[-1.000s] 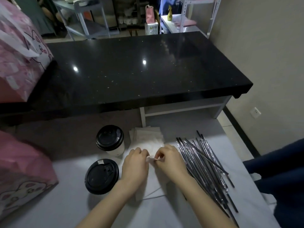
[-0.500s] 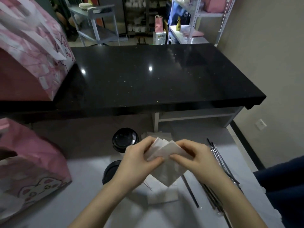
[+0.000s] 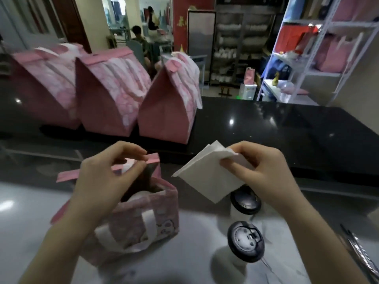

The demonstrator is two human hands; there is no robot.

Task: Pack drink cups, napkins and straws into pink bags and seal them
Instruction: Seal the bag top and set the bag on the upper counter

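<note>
Since the earlier frame the left hand [image 3: 110, 173] has let go of the napkins [image 3: 207, 175] and gone to the open pink bag [image 3: 147, 220], leaving the right hand [image 3: 264, 173] to carry them alone.

Left hand: thumb and fingertips pinch the far rim flap of the bag, holding its mouth apart. The forearm enters from the near left with the wrist bent down.

Right hand: raised, fingers curled round one corner of the folded napkins. These hang diagonally in the air, just right of the bag mouth and above the two cups [image 3: 246, 240] standing on the white table [image 3: 184, 267].

Progress: three sealed pink bags [image 3: 110, 95] stand in a row at the far left of the black counter [image 3: 287, 130], so those appear finished. The bag in hand is unsealed, and a pale shape inside cannot be identified. Napkins are not yet in. The lidded cups and the straws [image 3: 363, 255] at the near right edge remain unpacked.
</note>
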